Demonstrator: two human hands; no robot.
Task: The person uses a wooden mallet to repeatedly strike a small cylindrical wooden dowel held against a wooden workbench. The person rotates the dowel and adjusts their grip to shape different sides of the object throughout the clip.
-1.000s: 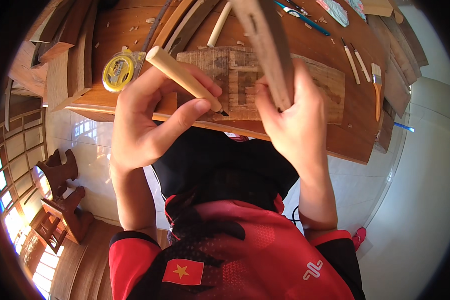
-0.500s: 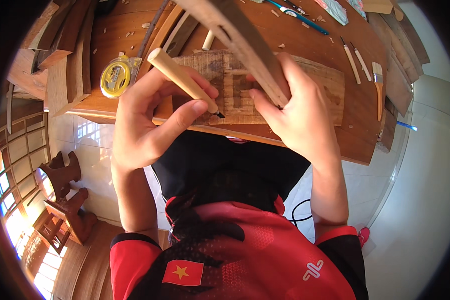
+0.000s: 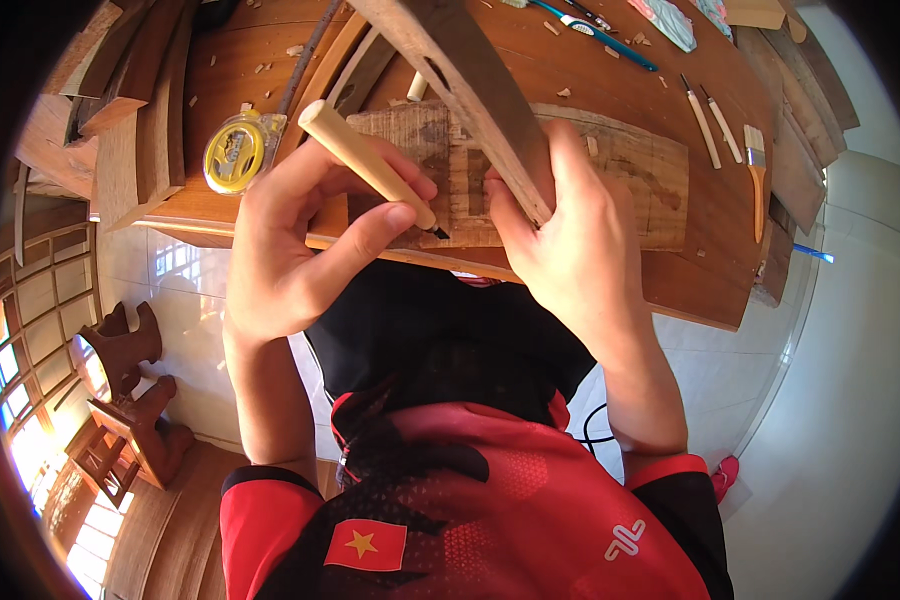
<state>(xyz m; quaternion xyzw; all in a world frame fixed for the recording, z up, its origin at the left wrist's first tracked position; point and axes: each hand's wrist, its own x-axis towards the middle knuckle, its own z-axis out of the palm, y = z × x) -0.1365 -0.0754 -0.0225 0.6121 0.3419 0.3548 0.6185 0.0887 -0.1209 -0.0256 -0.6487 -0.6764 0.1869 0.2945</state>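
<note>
My left hand [image 3: 285,245] is closed around a carving chisel [image 3: 360,160] with a pale round wooden handle. The chisel slants, its short dark tip pointing down near the front edge of a flat wooden board [image 3: 635,190]. Tilted up above that board is a thick brown piece of wood [image 3: 485,90], gripped at its lower end by my right hand [image 3: 575,220]. This piece has a small slot in its narrow side, and its upper end leaves the picture. Dark rectangular marks or recesses show on the board's left half, partly hidden by my hands.
Left of the board a yellow tape measure [image 3: 235,152] lies near planks [image 3: 150,130]. On the right are two slim carving tools [image 3: 703,128] and a flat brush [image 3: 756,180]. A blue toothbrush [image 3: 610,45] and wood chips lie toward the back of the table [image 3: 705,280].
My right hand has shifted left with the piece of wood, which has turned to show more of its broad dark face. My left hand and the chisel have hardly moved.
</note>
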